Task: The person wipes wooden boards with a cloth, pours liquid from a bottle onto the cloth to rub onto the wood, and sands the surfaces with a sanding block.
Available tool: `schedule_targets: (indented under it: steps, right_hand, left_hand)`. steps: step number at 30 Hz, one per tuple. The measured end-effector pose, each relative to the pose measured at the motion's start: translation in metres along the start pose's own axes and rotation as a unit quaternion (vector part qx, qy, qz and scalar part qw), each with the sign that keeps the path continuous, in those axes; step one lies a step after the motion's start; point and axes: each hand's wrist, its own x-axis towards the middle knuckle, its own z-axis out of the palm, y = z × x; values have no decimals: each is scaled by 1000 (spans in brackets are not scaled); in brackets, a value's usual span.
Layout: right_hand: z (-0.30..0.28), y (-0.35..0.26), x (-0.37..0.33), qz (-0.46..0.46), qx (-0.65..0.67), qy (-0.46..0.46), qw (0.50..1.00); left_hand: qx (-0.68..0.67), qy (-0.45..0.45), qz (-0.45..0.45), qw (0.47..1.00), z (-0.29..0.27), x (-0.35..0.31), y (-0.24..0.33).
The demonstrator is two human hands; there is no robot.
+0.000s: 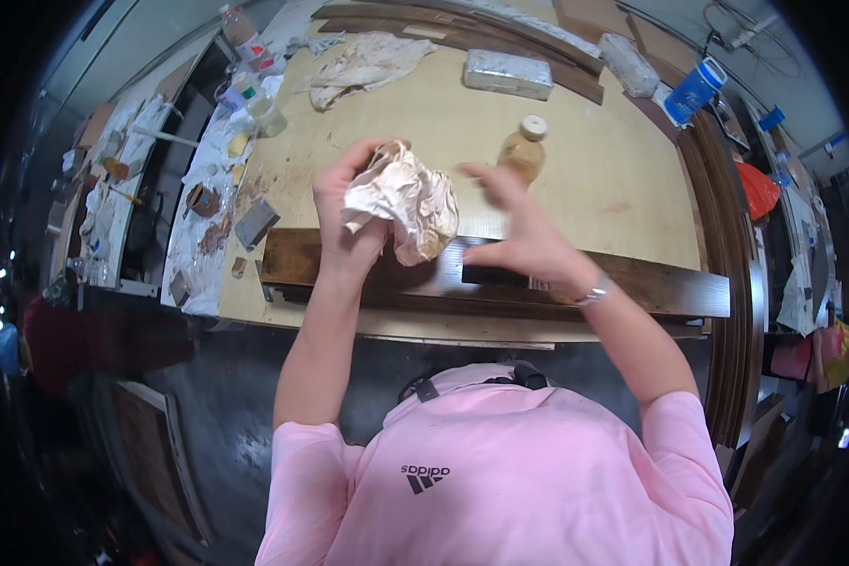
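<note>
My left hand (338,193) is closed around a crumpled, stained white cloth (413,203). The bunched cloth hangs over the far edge of a dark brown wooden board (641,284), which lies across the near side of the table. To the right of the cloth, my right hand (533,231) is slightly blurred, its thumb and fingers spread with nothing between them. Just beyond its fingers stands a bottle (523,154) of tan liquid with a white cap; the hand overlaps its lower part in the picture. A black patch on the board shows beneath that hand.
A second stained cloth (373,68), a wrapped silvery block (508,75) and long brown strips (481,38) lie at the far side. On the left are a grey sanding block (257,224) and plastic bottles (245,42). A blue container (696,91) stands far right.
</note>
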Motion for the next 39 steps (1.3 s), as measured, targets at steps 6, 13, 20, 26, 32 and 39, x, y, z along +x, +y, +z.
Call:
schedule_targets:
  steps: [6,13,20,26,32,39]
  right_hand:
    - [24,32,27,152,290,-5,945]
    - [-12,40,34,151,533,14,833]
    - [-4,33,33,155,534,85,827]
    - [-29,41,31,201,456,158,852]
    - [-44,45,27,177,396,165,886]
    - [-70,10,48,62,231,36,970]
  left_hand:
    - [172,58,101,978,2,73,7]
    - [377,146,200,893,-43,95,-49]
    - [125,-116,-116,979,18,0,-64]
    - [-40,28,-113,992,7,8,-83]
    - [-111,128,-159,973,-21,9,-76]
    - [-147,64,-101,982,-26,27,-41]
